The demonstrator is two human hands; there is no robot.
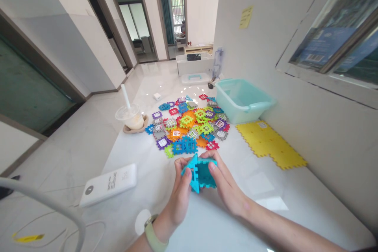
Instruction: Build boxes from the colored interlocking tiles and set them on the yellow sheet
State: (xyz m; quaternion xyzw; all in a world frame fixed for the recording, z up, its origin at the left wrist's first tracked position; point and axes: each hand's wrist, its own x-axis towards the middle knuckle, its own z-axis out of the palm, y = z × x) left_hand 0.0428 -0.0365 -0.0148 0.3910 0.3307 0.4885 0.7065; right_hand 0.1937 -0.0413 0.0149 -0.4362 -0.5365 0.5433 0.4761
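Near the front of the table, a turquoise assembly of interlocking plastic building tiles (206, 174) is held up between both hands. It looks like a small open box with a triangular piece on its left. My left hand (179, 193) grips the triangular side, thumb on the near face. The box's right side is in my right hand (226, 183), with the thumb pressed along its upper edge. Fingers behind the assembly are partly hidden. Just beyond the hands spreads a loose pile of multicoloured interlocking tiles (187, 120), with blue window tiles (184, 146) closest.
A pale turquoise bin (246, 109) stands right of the pile, behind joined yellow tiles (270, 143). On the left are a drink cup with a straw (130, 116) and a white power bank (109, 184). A grey tube (53, 201) curves through the lower left.
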